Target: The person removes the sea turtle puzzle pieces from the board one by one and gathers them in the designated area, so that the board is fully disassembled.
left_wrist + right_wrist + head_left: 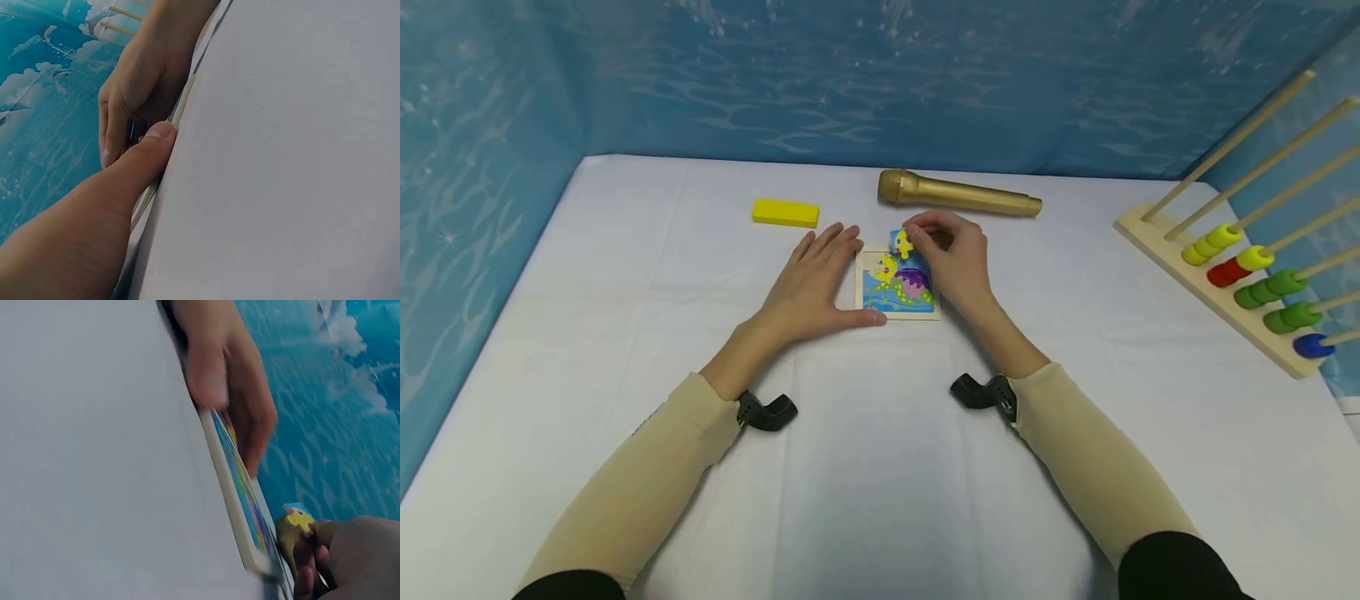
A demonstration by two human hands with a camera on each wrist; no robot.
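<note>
A small wooden jigsaw puzzle with a pale rim and a blue, yellow and purple picture lies on the table. My left hand rests along its left side, fingers extended and the thumb touching the near edge. Between the thumb and fingers of my right hand is a puzzle piece, blue with a yellow figure. That hand holds the piece over the puzzle's far edge. In the right wrist view, the piece appears raised above the tray.
Behind the puzzle lie a yellow block and a gold microphone. A wooden bead stacker with upright rods and coloured beads stands at the right. The white-covered table meets a blue patterned backdrop.
</note>
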